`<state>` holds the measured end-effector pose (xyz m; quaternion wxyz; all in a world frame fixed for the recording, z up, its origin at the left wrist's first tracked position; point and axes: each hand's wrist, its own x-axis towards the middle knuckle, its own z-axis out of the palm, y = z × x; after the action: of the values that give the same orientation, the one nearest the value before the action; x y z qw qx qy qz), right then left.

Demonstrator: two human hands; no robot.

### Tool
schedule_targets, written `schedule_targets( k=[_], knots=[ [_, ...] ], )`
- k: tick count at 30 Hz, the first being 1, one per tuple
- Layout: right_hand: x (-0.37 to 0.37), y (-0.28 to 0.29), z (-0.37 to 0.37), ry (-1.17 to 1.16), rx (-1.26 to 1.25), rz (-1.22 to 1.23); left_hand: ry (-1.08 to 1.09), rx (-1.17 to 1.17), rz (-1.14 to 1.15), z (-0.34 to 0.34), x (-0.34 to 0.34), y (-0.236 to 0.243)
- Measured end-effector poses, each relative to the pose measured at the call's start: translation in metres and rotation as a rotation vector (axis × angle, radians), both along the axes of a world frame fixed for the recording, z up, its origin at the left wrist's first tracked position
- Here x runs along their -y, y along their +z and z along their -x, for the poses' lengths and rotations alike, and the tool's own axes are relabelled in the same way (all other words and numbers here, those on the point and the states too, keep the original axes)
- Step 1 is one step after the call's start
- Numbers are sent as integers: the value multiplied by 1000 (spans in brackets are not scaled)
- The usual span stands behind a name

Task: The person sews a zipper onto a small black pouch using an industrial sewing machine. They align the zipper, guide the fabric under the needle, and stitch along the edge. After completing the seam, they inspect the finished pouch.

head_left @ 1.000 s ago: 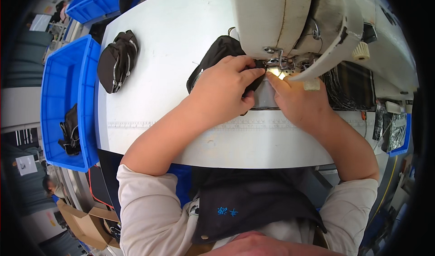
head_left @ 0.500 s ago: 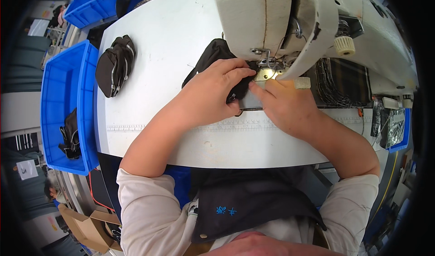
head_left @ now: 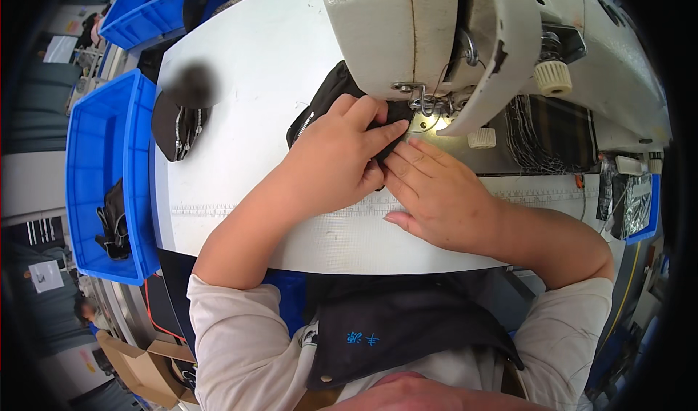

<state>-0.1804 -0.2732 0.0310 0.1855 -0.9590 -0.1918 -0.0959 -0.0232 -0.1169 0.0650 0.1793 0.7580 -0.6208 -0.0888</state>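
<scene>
A black fabric piece with a zipper point(head_left: 329, 95), like a small pouch, lies at the sewing machine point(head_left: 378, 33), its right end beside the lit needle area. Over it, my left hand point(head_left: 338, 153) is closed, thumb and fingers gripping the fabric. My right hand point(head_left: 440, 196) lies just right of it with fingers stretched out flat. Its fingertips meet the near right edge of the black piece, close to the metal plate point(head_left: 424, 125). The presser foot's contact with the fabric is partly hidden by machine parts.
Another black zippered pouch point(head_left: 174, 127) lies at the table's left, partly blurred. Beyond that edge stands a blue bin point(head_left: 149, 193) with black pieces point(head_left: 113, 222) inside. Stacked dark fabric panels point(head_left: 560, 135) sit beneath the machine arm. A ruler strip point(head_left: 211, 209) runs along the white table.
My right hand has drawn back from the needle plate toward me and straightened its fingers. My left hand and the black piece have shifted slightly left.
</scene>
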Motion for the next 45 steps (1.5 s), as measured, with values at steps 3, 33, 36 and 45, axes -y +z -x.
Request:
schedule_targets(
  k=[3,33,36,45],
  knots=[
    [1,1,-2,10,39,-7,-63,217,160,5,3,-2],
    [7,3,-2,6,193,38,63,111,152,10,9,-10],
    [9,7,-1,25,174,81,-13,84,196,5,8,-9],
    [18,23,10,91,79,181,-52,87,169,12,8,-6]
  ],
)
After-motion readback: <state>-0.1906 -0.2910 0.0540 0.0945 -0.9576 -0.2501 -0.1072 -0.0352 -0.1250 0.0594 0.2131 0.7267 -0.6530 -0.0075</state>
